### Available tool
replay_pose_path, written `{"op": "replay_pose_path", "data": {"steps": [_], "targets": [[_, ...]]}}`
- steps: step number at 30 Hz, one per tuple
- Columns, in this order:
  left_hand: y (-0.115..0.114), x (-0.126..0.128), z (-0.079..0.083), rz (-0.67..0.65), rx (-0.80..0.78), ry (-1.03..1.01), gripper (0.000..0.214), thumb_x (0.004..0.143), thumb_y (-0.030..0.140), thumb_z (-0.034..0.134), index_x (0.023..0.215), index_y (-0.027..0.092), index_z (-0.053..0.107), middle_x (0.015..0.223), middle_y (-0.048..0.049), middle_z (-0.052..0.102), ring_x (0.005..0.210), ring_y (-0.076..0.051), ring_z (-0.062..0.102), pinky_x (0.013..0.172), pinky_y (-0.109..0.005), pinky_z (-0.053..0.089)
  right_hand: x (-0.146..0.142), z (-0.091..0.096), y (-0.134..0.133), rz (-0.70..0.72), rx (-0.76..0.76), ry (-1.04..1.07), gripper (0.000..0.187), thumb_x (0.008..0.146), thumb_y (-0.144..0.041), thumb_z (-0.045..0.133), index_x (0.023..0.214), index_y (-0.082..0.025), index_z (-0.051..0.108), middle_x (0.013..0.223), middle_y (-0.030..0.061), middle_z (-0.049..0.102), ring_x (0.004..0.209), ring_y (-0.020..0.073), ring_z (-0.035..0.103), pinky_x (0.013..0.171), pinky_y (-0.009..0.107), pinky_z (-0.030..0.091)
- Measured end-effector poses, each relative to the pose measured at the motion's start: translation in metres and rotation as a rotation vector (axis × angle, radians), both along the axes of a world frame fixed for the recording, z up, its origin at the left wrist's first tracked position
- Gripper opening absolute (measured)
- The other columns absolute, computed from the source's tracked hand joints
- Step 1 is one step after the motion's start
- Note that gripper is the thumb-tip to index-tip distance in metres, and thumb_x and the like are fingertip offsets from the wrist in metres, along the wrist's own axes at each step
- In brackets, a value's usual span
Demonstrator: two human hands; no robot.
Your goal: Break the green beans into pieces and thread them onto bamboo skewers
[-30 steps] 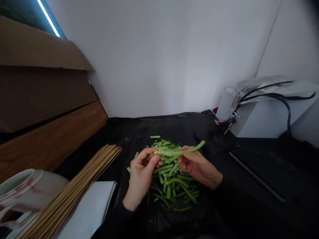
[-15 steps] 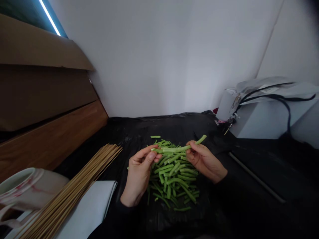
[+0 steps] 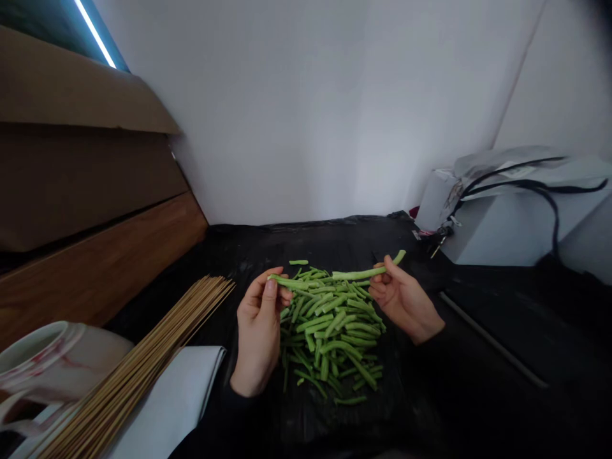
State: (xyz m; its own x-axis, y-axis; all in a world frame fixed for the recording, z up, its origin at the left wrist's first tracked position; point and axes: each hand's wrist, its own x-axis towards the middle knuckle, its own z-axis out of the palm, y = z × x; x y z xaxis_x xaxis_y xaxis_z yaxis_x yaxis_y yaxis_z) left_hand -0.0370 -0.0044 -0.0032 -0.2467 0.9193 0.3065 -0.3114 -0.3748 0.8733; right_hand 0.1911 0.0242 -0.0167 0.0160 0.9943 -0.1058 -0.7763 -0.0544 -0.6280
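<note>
A pile of green bean pieces (image 3: 335, 325) lies on black plastic sheeting in front of me. My left hand (image 3: 261, 325) is at the pile's left side, thumb and fingers pinching a short green bean piece (image 3: 292, 284) that points right over the beans. At the upper right of the pile, my right hand (image 3: 404, 296) grips a longer, pale green bean piece (image 3: 358, 275) by its right part. Its far tip sticks up past my fingers. A gap separates the two held pieces. One loose bean piece (image 3: 299, 262) rests just behind the pile.
To the left, a bundle of thin wooden sticks (image 3: 157, 344) lies across a folded white sheet (image 3: 179, 395), beside a white mug (image 3: 71, 357) with red marks. A dark flat object with a grey edge (image 3: 492, 338) is at right. Behind it stands a white box (image 3: 507, 223) with black straps.
The bean that stretched between my hands is now in two separate pieces, one per hand. My left hand has shifted left and my right hand slightly right and up.
</note>
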Motion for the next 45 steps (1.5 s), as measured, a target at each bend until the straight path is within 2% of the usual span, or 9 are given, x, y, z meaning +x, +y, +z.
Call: {"op": "replay_pose_path", "data": {"steps": [4, 9, 12, 16, 23, 29, 33, 37, 45], "targets": [[0.001, -0.002, -0.002, 0.081, 0.044, 0.067, 0.022, 0.09, 0.034, 0.061, 0.106, 0.02, 0.066, 0.071, 0.0019, 0.061, 0.065, -0.008, 0.054, 0.064, -0.016, 0.046, 0.004, 0.001, 0.002, -0.051, -0.043, 0.035, 0.025, 0.086, -0.032, 0.065, 0.068, -0.015, 0.064, 0.052, -0.001, 0.056, 0.043, 0.0061, 0.044, 0.039, 0.017, 0.036], [0.002, -0.008, 0.001, 0.22, 0.096, 0.172, 0.022, 0.094, 0.034, 0.054, 0.109, 0.022, 0.063, 0.083, -0.0001, 0.063, 0.067, -0.009, 0.057, 0.065, -0.02, 0.048, 0.011, 0.002, 0.005, -0.089, -0.061, 0.076, 0.031, 0.092, -0.028, 0.054, 0.065, -0.015, 0.062, 0.051, 0.0, 0.054, 0.043, 0.0073, 0.044, 0.039, 0.018, 0.037], [0.001, -0.008, 0.0, 0.281, 0.17, 0.529, 0.021, 0.094, 0.028, 0.054, 0.109, 0.021, 0.066, 0.089, -0.003, 0.063, 0.072, -0.012, 0.06, 0.07, -0.025, 0.05, 0.01, 0.0, 0.004, -0.066, -0.066, 0.07, 0.032, 0.093, -0.027, 0.052, 0.066, -0.014, 0.062, 0.052, 0.0004, 0.054, 0.043, 0.0075, 0.044, 0.04, 0.018, 0.037], [-0.005, -0.002, -0.005, 0.111, 0.354, 0.981, 0.025, 0.089, 0.019, 0.061, 0.112, 0.023, 0.069, 0.104, -0.0057, 0.064, 0.088, -0.016, 0.061, 0.081, -0.029, 0.049, 0.005, -0.003, 0.002, 0.003, -0.05, 0.055, 0.025, 0.089, -0.028, 0.058, 0.069, -0.014, 0.064, 0.053, 0.0, 0.056, 0.043, 0.0076, 0.045, 0.04, 0.018, 0.037], [-0.016, 0.004, -0.001, 0.087, 0.422, 0.896, 0.026, 0.078, 0.025, 0.075, 0.103, 0.019, 0.072, 0.096, -0.0035, 0.064, 0.058, -0.007, 0.053, 0.058, -0.023, 0.049, -0.003, -0.005, -0.003, 0.128, 0.01, -0.009, 0.023, 0.078, -0.035, 0.074, 0.071, -0.015, 0.065, 0.054, -0.0026, 0.056, 0.046, 0.0063, 0.048, 0.043, 0.017, 0.04], [-0.017, 0.006, 0.0, 0.047, 0.48, 0.877, 0.017, 0.081, 0.017, 0.071, 0.098, 0.019, 0.074, 0.089, -0.0038, 0.068, 0.075, -0.013, 0.063, 0.067, -0.024, 0.052, -0.009, -0.003, -0.009, 0.186, 0.038, -0.096, 0.026, 0.073, -0.038, 0.079, 0.072, -0.016, 0.065, 0.058, -0.0045, 0.055, 0.05, 0.006, 0.049, 0.047, 0.018, 0.042], [-0.019, 0.008, 0.0, 0.043, 0.527, 0.852, 0.013, 0.081, 0.01, 0.071, 0.091, 0.017, 0.074, 0.083, -0.0029, 0.069, 0.076, -0.013, 0.065, 0.069, -0.023, 0.052, -0.012, -0.003, -0.01, 0.176, 0.088, -0.161, 0.027, 0.078, -0.042, 0.075, 0.074, -0.016, 0.066, 0.056, -0.0041, 0.054, 0.047, 0.006, 0.047, 0.044, 0.018, 0.037], [-0.021, 0.009, -0.003, -0.011, 0.559, 0.878, 0.019, 0.083, 0.008, 0.067, 0.098, 0.019, 0.073, 0.085, -0.0029, 0.069, 0.079, -0.013, 0.065, 0.07, -0.023, 0.052, -0.014, -0.004, -0.011, 0.143, 0.101, -0.231, 0.025, 0.077, -0.04, 0.075, 0.081, -0.016, 0.067, 0.058, -0.0041, 0.056, 0.048, 0.0054, 0.047, 0.045, 0.018, 0.036], [-0.026, 0.007, -0.006, -0.161, 0.649, 1.169, 0.027, 0.09, 0.006, 0.053, 0.11, 0.019, 0.066, 0.093, -0.0046, 0.069, 0.081, -0.015, 0.065, 0.07, -0.026, 0.049, -0.016, -0.003, -0.018, 0.25, 0.179, -0.421, 0.032, 0.082, -0.041, 0.07, 0.104, -0.018, 0.066, 0.073, -0.0014, 0.065, 0.048, 0.0051, 0.051, 0.044, 0.018, 0.04]]}}
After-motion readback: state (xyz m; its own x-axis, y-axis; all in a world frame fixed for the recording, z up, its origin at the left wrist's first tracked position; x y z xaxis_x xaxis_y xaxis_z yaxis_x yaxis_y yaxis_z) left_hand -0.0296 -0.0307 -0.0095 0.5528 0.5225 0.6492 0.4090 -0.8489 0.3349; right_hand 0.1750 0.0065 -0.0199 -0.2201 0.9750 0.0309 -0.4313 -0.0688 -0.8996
